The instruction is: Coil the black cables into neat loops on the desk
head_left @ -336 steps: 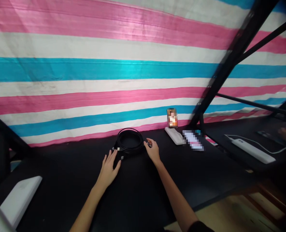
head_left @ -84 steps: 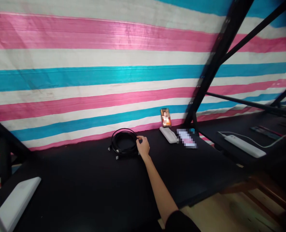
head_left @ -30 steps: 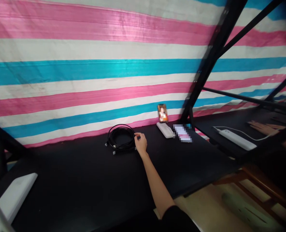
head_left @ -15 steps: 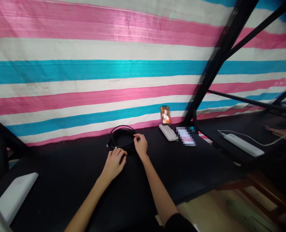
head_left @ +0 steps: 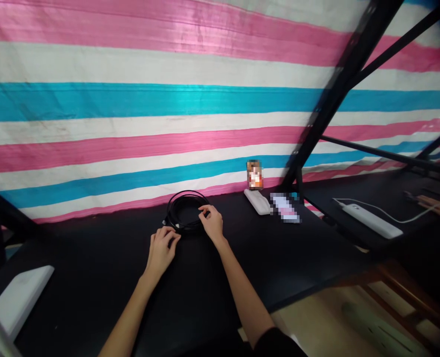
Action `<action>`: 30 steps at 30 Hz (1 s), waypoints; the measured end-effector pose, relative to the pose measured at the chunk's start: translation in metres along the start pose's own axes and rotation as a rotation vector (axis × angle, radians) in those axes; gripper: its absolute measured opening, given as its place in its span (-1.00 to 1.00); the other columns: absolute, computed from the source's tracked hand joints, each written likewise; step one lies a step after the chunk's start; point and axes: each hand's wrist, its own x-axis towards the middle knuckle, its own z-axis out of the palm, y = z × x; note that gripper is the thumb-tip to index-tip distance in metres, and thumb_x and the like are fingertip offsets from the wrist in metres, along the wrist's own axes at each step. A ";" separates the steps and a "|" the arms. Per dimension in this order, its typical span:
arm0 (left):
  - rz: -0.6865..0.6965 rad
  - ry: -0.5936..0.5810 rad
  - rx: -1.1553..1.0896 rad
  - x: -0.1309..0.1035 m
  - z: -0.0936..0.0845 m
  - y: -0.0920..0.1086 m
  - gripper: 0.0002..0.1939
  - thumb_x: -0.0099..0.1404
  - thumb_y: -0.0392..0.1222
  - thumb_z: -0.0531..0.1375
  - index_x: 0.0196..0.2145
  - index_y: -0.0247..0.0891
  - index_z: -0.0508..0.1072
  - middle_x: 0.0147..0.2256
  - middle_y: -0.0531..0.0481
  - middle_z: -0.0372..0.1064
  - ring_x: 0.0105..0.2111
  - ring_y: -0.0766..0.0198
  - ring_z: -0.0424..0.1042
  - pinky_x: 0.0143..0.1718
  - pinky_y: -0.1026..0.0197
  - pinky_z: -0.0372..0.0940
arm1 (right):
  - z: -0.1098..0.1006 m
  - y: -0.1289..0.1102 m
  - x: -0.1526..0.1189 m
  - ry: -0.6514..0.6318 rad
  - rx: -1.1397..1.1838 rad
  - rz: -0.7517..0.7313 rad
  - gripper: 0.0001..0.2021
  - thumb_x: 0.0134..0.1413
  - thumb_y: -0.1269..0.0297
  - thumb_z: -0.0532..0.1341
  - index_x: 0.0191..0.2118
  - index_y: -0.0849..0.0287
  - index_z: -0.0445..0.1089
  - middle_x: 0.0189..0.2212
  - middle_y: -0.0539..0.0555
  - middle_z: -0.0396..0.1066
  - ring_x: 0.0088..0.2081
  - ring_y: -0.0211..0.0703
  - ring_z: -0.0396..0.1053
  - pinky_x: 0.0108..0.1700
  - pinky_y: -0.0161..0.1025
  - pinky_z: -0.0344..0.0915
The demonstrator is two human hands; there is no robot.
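A coiled black cable (head_left: pixel 186 229) lies in several loops on the black table, close to the striped sheet. Light-coloured connector ends show at its left side and front. My right hand (head_left: pixel 212 223) has thumb and fingers closed on the right side of the coil. Just off the coil's front left, my left hand (head_left: pixel 163 249) is bent, thumb and fingertips pressed together. What lies between those fingertips, if anything, is too small to make out.
A white case-like object (head_left: pixel 257 201), a blurred upright picture (head_left: pixel 255 174) and a blurred phone-like item (head_left: pixel 285 208) sit behind on the right. A white power strip (head_left: pixel 372 221) lies on the neighbouring table. At left is a white slab (head_left: pixel 23 300). Black frame bars (head_left: pixel 326 104) rise at right.
My left hand has moved left along the front of the coil, its thumb and fingers drawing together. My right hand has shifted slightly left. The coil stays in place.
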 end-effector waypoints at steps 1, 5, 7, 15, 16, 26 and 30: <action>-0.004 0.001 0.008 0.000 -0.001 0.001 -0.82 0.26 -0.19 0.03 -0.39 -0.18 0.43 -0.24 -0.06 0.35 -0.20 0.17 0.29 -0.20 0.11 0.13 | 0.000 -0.001 0.000 -0.009 -0.004 -0.001 -0.79 -0.11 0.36 0.08 -0.32 0.10 0.41 -0.44 -0.06 0.32 -0.53 -0.29 0.20 -0.46 -0.36 0.12; -0.004 0.005 0.015 0.000 -0.005 0.004 -0.82 0.23 -0.19 0.07 -0.46 -0.18 0.43 -0.26 -0.04 0.38 -0.20 0.16 0.30 -0.20 0.09 0.13 | -0.001 -0.002 -0.002 -0.037 -0.010 -0.012 -0.79 -0.12 0.38 0.07 -0.34 0.10 0.40 -0.47 -0.07 0.30 -0.53 -0.29 0.21 -0.46 -0.36 0.12; -0.008 0.004 0.011 0.000 -0.007 0.005 -0.82 0.22 -0.18 0.08 -0.48 -0.18 0.43 -0.26 -0.04 0.39 -0.20 0.16 0.30 -0.19 0.09 0.12 | -0.001 -0.003 -0.002 -0.053 -0.022 -0.018 -0.79 -0.11 0.39 0.06 -0.35 0.10 0.40 -0.51 -0.07 0.28 -0.53 -0.29 0.21 -0.46 -0.36 0.12; -0.086 0.153 0.059 0.001 -0.008 -0.011 -0.64 0.16 -0.03 0.15 -0.68 -0.25 0.26 -0.29 -0.03 0.38 -0.25 0.19 0.33 -0.22 0.13 0.12 | -0.006 0.001 0.000 0.000 -0.059 -0.048 -0.73 0.01 0.43 -0.03 -0.37 0.10 0.41 -0.50 -0.05 0.25 -0.54 -0.30 0.19 -0.47 -0.35 0.08; -0.095 0.170 0.054 0.001 -0.008 -0.013 -0.61 0.17 -0.02 0.14 -0.70 -0.26 0.25 -0.30 -0.03 0.37 -0.25 0.19 0.33 -0.22 0.13 0.13 | -0.007 0.003 0.000 0.010 -0.062 -0.046 -0.72 0.01 0.43 -0.04 -0.37 0.10 0.42 -0.51 -0.05 0.24 -0.54 -0.29 0.19 -0.47 -0.35 0.07; -0.183 0.224 -0.110 0.003 -0.008 -0.019 -0.63 0.31 -0.08 -0.06 -0.32 -0.22 0.52 -0.06 -0.10 0.26 -0.20 0.21 0.35 -0.11 0.08 0.21 | -0.009 0.007 0.001 0.071 -0.110 0.042 -0.65 -0.12 0.53 -0.06 -0.35 0.09 0.41 -0.47 -0.03 0.28 -0.51 -0.26 0.22 -0.46 -0.33 0.08; -0.254 0.176 -0.132 0.005 -0.006 -0.023 -0.60 0.32 -0.11 -0.11 -0.15 -0.21 0.47 0.05 -0.13 0.16 -0.13 0.17 0.34 -0.08 0.04 0.22 | -0.007 0.011 0.004 0.147 -0.097 0.119 -0.74 -0.09 0.40 0.04 -0.26 0.13 0.39 -0.35 0.03 0.30 -0.41 -0.22 0.27 -0.34 -0.29 0.18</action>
